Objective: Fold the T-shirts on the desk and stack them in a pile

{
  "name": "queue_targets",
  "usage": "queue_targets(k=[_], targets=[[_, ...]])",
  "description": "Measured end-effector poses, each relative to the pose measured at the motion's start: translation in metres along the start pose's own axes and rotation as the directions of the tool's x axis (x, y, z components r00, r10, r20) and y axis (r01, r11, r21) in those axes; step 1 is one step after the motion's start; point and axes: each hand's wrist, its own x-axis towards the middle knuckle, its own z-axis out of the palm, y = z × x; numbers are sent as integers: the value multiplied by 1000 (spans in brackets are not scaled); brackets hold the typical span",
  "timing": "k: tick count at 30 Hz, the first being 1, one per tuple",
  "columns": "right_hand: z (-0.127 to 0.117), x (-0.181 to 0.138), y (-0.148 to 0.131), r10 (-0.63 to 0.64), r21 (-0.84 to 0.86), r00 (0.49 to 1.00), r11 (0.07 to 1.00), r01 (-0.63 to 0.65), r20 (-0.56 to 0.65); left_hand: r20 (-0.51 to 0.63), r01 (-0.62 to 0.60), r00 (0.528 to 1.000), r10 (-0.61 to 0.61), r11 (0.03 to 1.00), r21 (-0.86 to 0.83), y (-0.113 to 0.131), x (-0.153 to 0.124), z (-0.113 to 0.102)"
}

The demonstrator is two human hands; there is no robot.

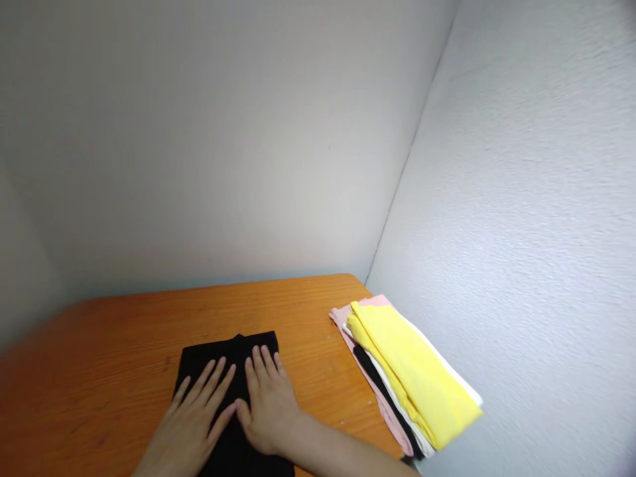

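Soft, even light from above and behind, walls (223, 132) shading to grey at the upper left, faint shadow along the table's (124, 331) far edge, slight blur overall, wide-angle stretch at the corners, no glare

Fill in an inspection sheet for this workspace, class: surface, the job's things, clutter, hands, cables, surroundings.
Surface: orange wooden table, set into a corner.
Job's things: black cloth, folded flat near the front edge.
Clutter: stack of folded cloths at the table's right, by the wall; yellow on top, then white, black and pink.
Hands: left hand and right hand lie flat side by side on the black cloth, fingers spread.
Cables: nothing seen.
Surroundings: plain white walls meeting in a corner.
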Motion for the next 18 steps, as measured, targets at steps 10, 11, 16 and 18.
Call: queue_targets(k=[10,11,16,18], targets=[[-6,-1,2,-4,-35,1000,999,3,-17,-133,-28,991,28,1000,1,-23,4,53],[-5,-1,2,-7,-40,1000,999,6,-22,-136,-31,990,32,999,7,-24,5,54],[-1,0,3,-9,-67,999,998,7,-33,-111,-37,993,39,999,22,-21,8,44],[-1,-1,3,-13,-75,999,997,10,-37,-95,-19,995,20,1000,9,-17,9,35]])
